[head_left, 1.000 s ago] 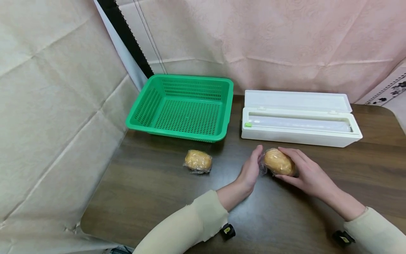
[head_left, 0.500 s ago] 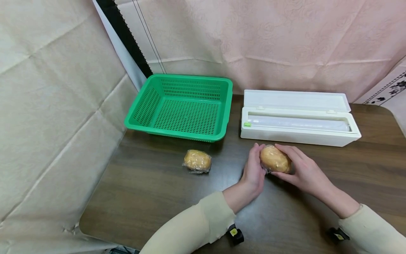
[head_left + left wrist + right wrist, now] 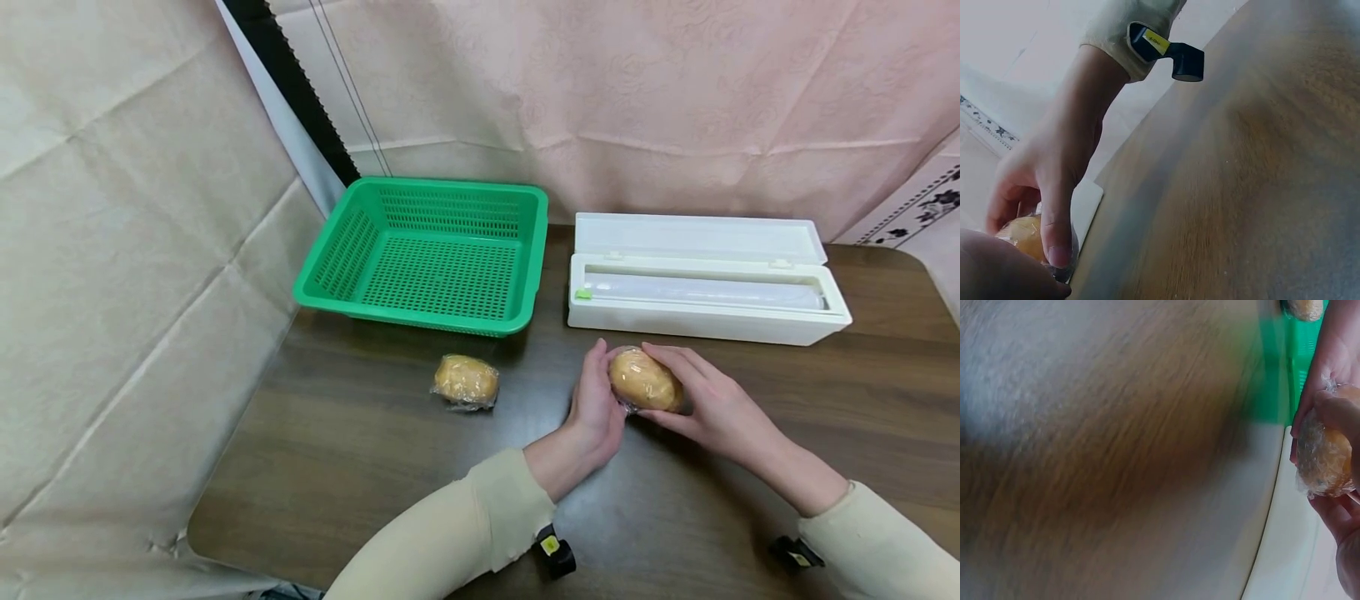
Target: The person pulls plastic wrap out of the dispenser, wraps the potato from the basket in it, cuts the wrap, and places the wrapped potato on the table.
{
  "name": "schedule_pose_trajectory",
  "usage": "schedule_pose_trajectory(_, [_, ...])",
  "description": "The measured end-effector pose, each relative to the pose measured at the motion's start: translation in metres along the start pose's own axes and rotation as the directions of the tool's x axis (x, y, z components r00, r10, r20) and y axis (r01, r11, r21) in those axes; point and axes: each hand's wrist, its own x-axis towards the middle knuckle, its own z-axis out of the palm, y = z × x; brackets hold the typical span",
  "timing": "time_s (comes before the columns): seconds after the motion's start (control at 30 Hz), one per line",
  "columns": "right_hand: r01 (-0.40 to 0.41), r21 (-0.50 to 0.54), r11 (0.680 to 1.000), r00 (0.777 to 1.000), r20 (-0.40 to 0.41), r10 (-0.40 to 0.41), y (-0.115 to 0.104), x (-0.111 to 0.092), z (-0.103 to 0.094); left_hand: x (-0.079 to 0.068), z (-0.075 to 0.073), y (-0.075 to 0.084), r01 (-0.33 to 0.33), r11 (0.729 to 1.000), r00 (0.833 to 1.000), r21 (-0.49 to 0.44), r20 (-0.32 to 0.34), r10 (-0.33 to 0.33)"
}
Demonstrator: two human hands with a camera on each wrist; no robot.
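Note:
My right hand [image 3: 720, 408] grips a bread roll [image 3: 645, 379] wrapped in clear film, thumb on the near side and fingers over the far side. My left hand [image 3: 596, 408] stands on edge with fairly straight fingers, its palm against the roll's left end. In the left wrist view, the right thumb crosses the roll [image 3: 1025, 235], and part of the left hand [image 3: 1000, 269] covers its near side. Crumpled film shows around the roll [image 3: 1325, 453] in the right wrist view. A second wrapped roll [image 3: 467, 381] lies on the table to the left, apart from both hands.
A green plastic basket [image 3: 420, 317] stands at the back left, nothing inside it. Behind the hands is a white cling film box [image 3: 697, 323], lid up, with a roll of film and a green slider. Cloth hangs behind the brown wooden table [image 3: 337, 467].
The right hand has brought the wrapped roll a little leftward. My left hand has come against the roll's left end, where loose film stuck out before. The other roll stays put.

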Motion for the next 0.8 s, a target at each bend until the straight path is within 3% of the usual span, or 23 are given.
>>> schedule_pose_trajectory(0.13, [0.004,0.007,1.000,1.000,-0.005,-0.004,-0.002,0.001,-0.002,-0.001,-0.001,0.003,0.010,0.999,1.000,0.033,0.018,-0.011])
schedule_pose_trajectory(0.3, [-0.006,0.005,1.000,1.000,0.008,0.006,-0.001,0.001,-0.005,-0.003,-0.009,0.010,0.003,0.984,0.999,0.181,0.047,-0.012])
schedule_pose_trajectory(0.4, [-0.011,0.000,1.000,1.000,0.017,0.011,-0.002,0.002,-0.006,-0.010,-0.013,0.019,-0.009,0.956,0.997,0.293,0.076,-0.014])
schedule_pose_trajectory(0.47, [-0.015,-0.005,1.000,0.999,0.030,0.015,-0.003,0.004,-0.007,-0.018,-0.016,0.028,-0.005,0.919,0.996,0.393,0.086,-0.031])
schedule_pose_trajectory(0.53, [-0.021,-0.005,1.000,0.999,0.048,0.021,-0.005,0.006,-0.008,-0.029,-0.020,0.039,0.006,0.839,0.995,0.545,0.076,-0.056])
schedule_pose_trajectory(0.63, [-0.030,-0.006,1.000,0.997,0.075,0.030,-0.007,0.009,-0.009,-0.047,-0.026,0.061,-0.020,0.685,0.994,0.729,0.091,-0.068])
schedule_pose_trajectory(0.7, [-0.038,-0.006,0.999,0.994,0.099,0.038,-0.009,0.011,-0.009,-0.061,-0.033,0.078,-0.071,0.577,0.990,0.814,0.130,-0.062])
schedule_pose_trajectory(0.8, [-0.036,-0.011,0.999,0.991,0.128,0.037,-0.013,0.015,-0.007,-0.076,-0.046,0.104,-0.193,0.438,0.972,0.878,0.232,-0.037])
